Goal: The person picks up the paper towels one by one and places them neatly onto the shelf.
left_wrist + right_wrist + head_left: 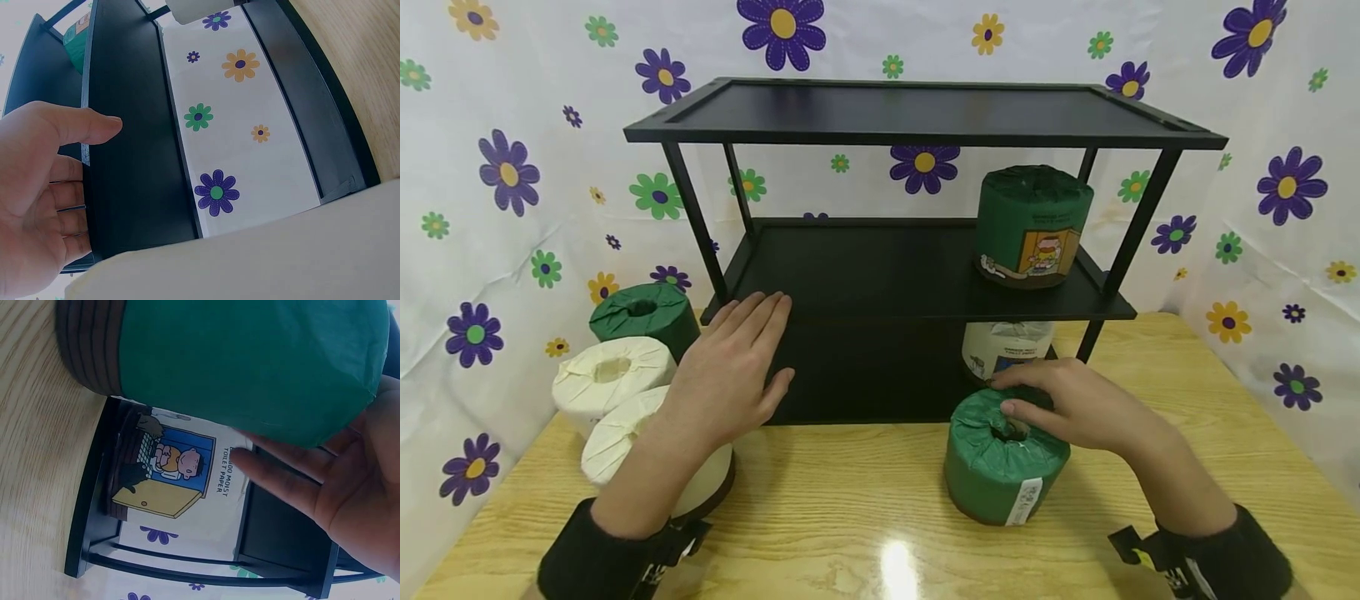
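A green-wrapped toilet paper roll (1000,475) stands on the table before the black shelf rack. My right hand (1078,404) is over its top, thumb beside the core hole and fingers stretched along its far side; in the right wrist view those fingers (281,478) look fairly straight, partly hidden behind the roll. My left hand (730,362) holds nothing, its fingers extended together at the front edge of the middle shelf (865,275). In the left wrist view the thumb (94,127) lies over that shelf edge.
Another green roll (1033,229) stands on the middle shelf's right end. A white roll (1000,342) is below it on the bottom shelf (865,375). At the left stand a green roll (647,312) and two white rolls, the nearer (707,479) partly behind my left forearm.
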`<action>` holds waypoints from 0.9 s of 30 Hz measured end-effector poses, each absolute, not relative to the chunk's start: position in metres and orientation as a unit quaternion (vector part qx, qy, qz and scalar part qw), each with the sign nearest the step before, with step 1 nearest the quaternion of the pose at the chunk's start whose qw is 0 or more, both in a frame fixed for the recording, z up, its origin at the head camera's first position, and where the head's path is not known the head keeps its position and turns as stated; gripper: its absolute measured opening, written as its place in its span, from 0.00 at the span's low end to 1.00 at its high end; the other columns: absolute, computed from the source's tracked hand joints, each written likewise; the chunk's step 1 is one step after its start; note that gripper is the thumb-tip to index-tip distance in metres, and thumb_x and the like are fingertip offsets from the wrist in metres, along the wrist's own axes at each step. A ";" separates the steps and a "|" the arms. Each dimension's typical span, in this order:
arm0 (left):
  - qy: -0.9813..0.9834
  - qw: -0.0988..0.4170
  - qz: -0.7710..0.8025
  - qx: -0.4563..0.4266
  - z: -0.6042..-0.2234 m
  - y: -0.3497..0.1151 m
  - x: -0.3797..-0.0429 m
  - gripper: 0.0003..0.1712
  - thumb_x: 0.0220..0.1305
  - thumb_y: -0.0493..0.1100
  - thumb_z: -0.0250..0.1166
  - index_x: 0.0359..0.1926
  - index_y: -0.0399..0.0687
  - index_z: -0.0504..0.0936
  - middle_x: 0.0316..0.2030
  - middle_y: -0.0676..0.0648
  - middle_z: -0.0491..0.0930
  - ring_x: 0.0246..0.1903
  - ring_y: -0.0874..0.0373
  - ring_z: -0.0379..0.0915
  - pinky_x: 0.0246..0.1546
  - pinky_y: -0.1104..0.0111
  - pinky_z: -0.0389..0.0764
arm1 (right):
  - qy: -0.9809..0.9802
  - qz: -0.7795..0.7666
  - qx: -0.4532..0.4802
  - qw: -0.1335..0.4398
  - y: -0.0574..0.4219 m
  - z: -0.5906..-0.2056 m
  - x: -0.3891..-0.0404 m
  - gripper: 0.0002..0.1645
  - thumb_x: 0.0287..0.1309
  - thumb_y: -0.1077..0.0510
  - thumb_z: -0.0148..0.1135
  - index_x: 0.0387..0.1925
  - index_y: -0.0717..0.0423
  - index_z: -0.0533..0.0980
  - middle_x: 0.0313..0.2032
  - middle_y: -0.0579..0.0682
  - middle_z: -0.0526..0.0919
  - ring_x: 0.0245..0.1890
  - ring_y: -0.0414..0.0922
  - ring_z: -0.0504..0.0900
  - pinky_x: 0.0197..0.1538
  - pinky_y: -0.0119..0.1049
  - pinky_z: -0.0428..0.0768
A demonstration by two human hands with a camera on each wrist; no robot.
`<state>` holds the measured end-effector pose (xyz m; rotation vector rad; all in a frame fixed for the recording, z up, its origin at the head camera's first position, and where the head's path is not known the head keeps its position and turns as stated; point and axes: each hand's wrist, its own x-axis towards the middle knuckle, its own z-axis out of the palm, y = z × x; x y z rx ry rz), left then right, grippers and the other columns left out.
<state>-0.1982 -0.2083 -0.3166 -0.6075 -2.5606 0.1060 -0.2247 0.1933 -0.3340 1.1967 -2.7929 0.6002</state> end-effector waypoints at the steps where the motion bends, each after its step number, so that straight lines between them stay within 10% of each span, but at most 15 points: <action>1: -0.941 0.250 0.039 -0.223 -0.316 -0.208 -0.198 0.45 0.59 0.51 0.70 0.71 0.32 0.65 0.69 0.33 0.67 0.69 0.37 0.63 0.71 0.46 0.63 | -0.899 0.195 0.390 0.028 0.193 -0.334 -0.225 0.14 0.69 0.56 0.60 0.52 0.53 0.83 0.51 0.49 0.87 0.53 0.50 0.85 0.55 0.50 0.83; 10: -0.944 0.244 0.040 -0.220 -0.316 -0.207 -0.198 0.45 0.59 0.51 0.69 0.71 0.33 0.64 0.70 0.33 0.67 0.70 0.37 0.62 0.71 0.46 0.63 | -0.884 0.197 0.417 0.078 0.194 -0.334 -0.225 0.03 0.59 0.58 0.70 0.35 0.46 0.86 0.35 0.37 0.88 0.43 0.43 0.88 0.49 0.46 0.86; 27: -0.943 0.247 0.042 -0.220 -0.317 -0.208 -0.197 0.46 0.58 0.51 0.70 0.71 0.32 0.65 0.69 0.33 0.67 0.69 0.37 0.63 0.71 0.46 0.63 | -0.910 0.205 0.360 -0.028 0.197 -0.326 -0.222 0.10 0.56 0.48 0.73 0.29 0.45 0.79 0.23 0.35 0.78 0.20 0.32 0.71 0.24 0.28 0.74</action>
